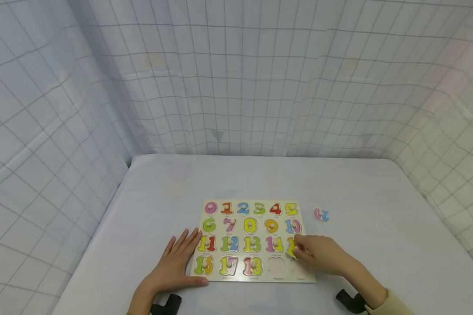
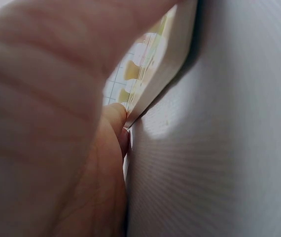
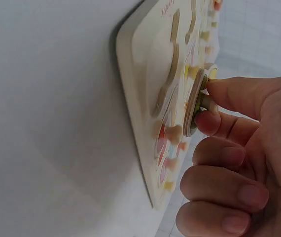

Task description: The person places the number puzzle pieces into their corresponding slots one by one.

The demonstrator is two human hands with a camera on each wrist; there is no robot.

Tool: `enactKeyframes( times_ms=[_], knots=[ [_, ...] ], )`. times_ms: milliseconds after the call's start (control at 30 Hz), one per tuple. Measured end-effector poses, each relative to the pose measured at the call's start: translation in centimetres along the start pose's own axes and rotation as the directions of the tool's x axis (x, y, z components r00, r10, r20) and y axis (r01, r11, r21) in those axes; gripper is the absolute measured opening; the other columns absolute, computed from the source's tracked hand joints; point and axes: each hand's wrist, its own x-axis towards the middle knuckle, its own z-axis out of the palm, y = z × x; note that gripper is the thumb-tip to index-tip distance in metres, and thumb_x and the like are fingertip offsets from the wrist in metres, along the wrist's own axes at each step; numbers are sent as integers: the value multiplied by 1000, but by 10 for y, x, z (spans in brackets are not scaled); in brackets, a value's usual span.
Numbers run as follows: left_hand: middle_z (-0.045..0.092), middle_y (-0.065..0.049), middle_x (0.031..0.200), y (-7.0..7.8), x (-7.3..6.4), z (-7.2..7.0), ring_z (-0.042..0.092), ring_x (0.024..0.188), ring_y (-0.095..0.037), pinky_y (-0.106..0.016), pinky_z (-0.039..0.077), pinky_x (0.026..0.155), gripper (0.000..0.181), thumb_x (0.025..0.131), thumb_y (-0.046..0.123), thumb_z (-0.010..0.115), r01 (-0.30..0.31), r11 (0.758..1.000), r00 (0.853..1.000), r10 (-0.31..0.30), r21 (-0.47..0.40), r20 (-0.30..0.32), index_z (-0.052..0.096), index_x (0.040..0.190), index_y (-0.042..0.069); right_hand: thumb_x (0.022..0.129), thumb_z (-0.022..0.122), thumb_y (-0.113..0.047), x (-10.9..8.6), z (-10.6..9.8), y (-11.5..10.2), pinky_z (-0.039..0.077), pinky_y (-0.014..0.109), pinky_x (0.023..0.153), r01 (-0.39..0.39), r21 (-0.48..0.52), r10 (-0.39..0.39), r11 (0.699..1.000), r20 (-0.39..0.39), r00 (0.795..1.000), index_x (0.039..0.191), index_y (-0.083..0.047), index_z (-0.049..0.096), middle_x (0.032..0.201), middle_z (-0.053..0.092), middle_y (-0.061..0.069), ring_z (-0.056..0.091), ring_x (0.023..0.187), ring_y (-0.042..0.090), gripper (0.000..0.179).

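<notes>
A wooden number puzzle board (image 1: 246, 280) lies flat on the table, most of its slots filled with knobbed number pieces. My right hand (image 1: 319, 253) pinches the knob of a number piece (image 3: 193, 106) between thumb and fingertip, over the board's right side. That piece is tilted above the board in the right wrist view, its digits mostly hidden by the fingers. With fingers straight, my left hand (image 1: 175, 267) rests at the board's left edge, thumb along the lower left corner. Two recesses at the bottom right of the board hold no piece, including the nineteen slot (image 1: 276, 265).
A loose pink and blue number piece (image 1: 321, 214) lies on the table right of the board, turned upside down. White gridded cloth (image 1: 228, 87) hangs behind the table and on both sides. A black wrist mount (image 1: 351, 302) sits under the right wrist.
</notes>
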Motion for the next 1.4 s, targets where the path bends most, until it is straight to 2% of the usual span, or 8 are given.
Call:
enactKeyframes(
  times_ms=[167, 300, 400, 767, 1000, 1400],
  knots=[
    [19, -5, 157, 0, 0, 0, 7, 143, -29, -52, -2, 111, 118, 61, 74, 68, 0, 1000, 1000, 0, 0, 10, 26, 151, 11, 93, 59, -29, 3, 10, -14, 24, 19, 47, 150, -55, -148, 987, 44, 988, 77, -25, 44, 58, 33, -15, 33, 50, 0, 22],
    [18, -5, 157, 0, 0, 0, 6, 143, -28, -51, -2, 111, 118, 61, 75, 68, 5, 1000, 1000, -5, 1, 12, 26, 151, 11, 91, 60, -26, 6, 15, -23, 23, 19, 47, 215, -75, -209, 974, 75, 975, 77, -23, 45, 59, 34, -15, 33, 50, 0, 21],
    [18, -4, 157, 0, 0, -1, 6, 143, -28, -51, -2, 111, 119, 60, 75, 68, 8, 1000, 1000, -8, 6, 8, 25, 151, 11, 91, 60, -25, 8, 17, -28, 24, 18, 47, 235, -63, -230, 970, 86, 969, 77, -23, 46, 60, 36, -15, 34, 51, 0, 20],
    [19, -5, 156, 2, 0, -2, 7, 143, -29, -52, -1, 111, 118, 61, 75, 68, -2, 1000, 1000, 2, 10, 4, 26, 151, 11, 92, 60, -25, 12, 17, -36, 21, 18, 45, 259, -26, -255, 965, 114, 960, 77, -23, 46, 57, 32, -16, 31, 48, -1, 21],
    [19, -6, 156, 2, 0, -3, 7, 143, -30, -53, -1, 111, 118, 61, 74, 68, -3, 1000, 1000, 3, 2, 5, 27, 151, 10, 93, 60, -28, 17, 23, -37, 22, 18, 45, 240, -41, -233, 970, 124, 964, 81, -23, 49, 55, 33, -16, 33, 48, -1, 17],
    [20, -6, 156, 2, -1, -3, 8, 143, -30, -52, -1, 111, 117, 61, 73, 69, -10, 1000, 1000, 10, -7, -1, 27, 150, 10, 92, 60, -28, 20, 17, -42, 20, 20, 43, 202, -48, -191, 978, 179, 965, 82, -23, 49, 53, 33, -13, 31, 45, 2, 16]
  ],
)
